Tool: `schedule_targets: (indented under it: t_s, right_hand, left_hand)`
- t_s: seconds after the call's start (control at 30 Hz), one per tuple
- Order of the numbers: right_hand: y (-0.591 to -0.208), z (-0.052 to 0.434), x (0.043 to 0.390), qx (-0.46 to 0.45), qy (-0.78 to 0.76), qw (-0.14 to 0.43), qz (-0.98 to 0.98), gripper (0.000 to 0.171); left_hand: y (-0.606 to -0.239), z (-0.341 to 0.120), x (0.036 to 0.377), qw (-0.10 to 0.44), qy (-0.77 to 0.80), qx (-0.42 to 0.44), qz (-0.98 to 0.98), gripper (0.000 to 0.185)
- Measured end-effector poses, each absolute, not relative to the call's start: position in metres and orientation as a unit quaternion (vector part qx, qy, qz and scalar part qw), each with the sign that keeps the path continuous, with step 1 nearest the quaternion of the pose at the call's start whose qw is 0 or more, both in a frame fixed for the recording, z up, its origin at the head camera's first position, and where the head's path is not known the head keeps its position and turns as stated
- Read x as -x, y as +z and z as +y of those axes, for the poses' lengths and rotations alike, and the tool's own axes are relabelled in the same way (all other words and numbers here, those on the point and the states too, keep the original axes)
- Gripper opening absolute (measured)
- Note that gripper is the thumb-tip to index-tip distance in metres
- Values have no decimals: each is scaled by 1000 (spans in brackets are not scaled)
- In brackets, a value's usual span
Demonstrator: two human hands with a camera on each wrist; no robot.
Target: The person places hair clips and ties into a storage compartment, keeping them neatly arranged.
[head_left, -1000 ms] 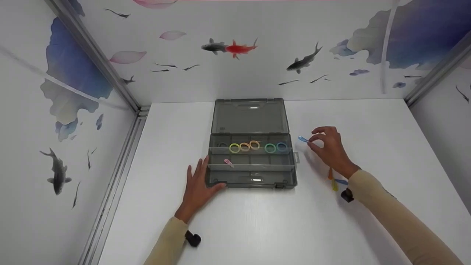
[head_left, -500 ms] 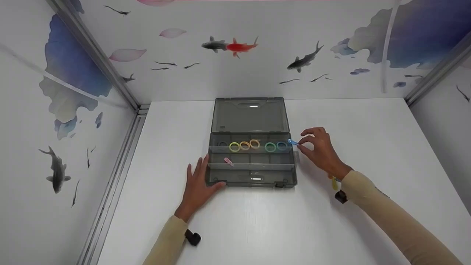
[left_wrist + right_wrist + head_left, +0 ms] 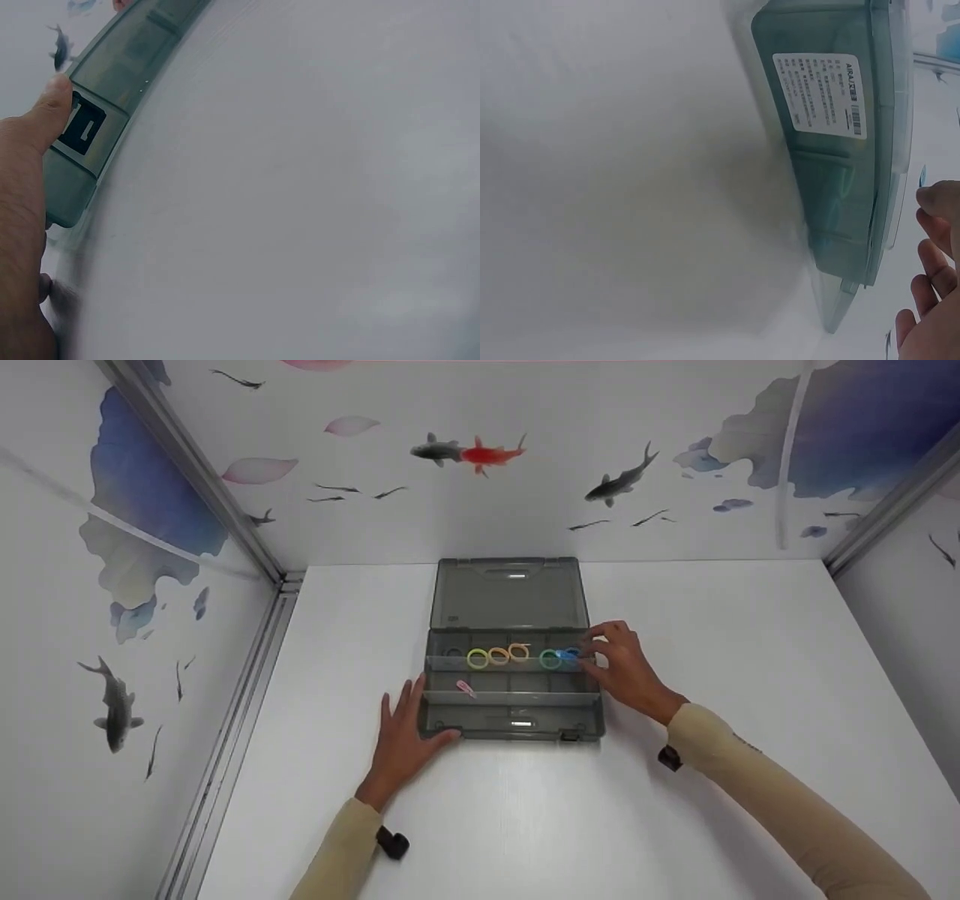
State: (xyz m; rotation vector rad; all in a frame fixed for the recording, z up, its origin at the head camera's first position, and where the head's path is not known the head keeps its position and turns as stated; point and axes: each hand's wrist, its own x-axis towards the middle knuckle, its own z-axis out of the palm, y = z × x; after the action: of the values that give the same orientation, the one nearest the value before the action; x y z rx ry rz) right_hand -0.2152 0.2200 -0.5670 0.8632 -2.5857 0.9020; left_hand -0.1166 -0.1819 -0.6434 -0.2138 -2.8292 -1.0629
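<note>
A grey see-through compartment box (image 3: 480, 721) stands on the white table with its lid (image 3: 510, 596) laid back. My left hand (image 3: 401, 750) rests against its front left corner, fingers along the side and thumb on the front edge. Above the right end of the back row, my right hand (image 3: 630, 669) pinches a small blue hair clip (image 3: 566, 655) between thumb and forefinger. Several coloured rings, such as a yellow ring (image 3: 478, 659) and a green ring (image 3: 550, 659), stand in that row. A pink hair clip (image 3: 466, 688) lies in the middle row.
The white table (image 3: 510, 825) meets a printed back wall (image 3: 525, 525) behind the box. Metal rails (image 3: 225, 720) run along the left side. A white label (image 3: 821, 95) is stuck on the box's outside in the right wrist view.
My right hand has moved left with the blue hair clip, from beside the box to over the back row. The orange, yellow and blue pieces are now hidden by my arm. My left hand stays put.
</note>
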Motion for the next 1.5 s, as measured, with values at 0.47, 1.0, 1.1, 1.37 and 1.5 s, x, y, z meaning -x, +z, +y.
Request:
schedule_targets:
  t_s: [0.47,1.0,1.1,1.37,1.5]
  right_hand:
    - [-571,177,221,-339,323,133,-874,8]
    - [-575,140,222,-360,317,114,-870,8]
    - [-574,134,222,-364,323,110,-867,8]
    - [-574,116,224,-389,318,131,-854,8]
    - [-572,108,223,-395,305,128,-857,7]
  left_hand:
    - [-643,-182,116,55,-342,66,-936,111]
    - [-647,-182,118,61,-329,68,-940,111]
    - [-647,-181,118,61,-330,64,-940,112]
    - [-644,-180,117,54,-339,55,-938,112]
    - [-645,-180,118,51,-338,58,-938,111]
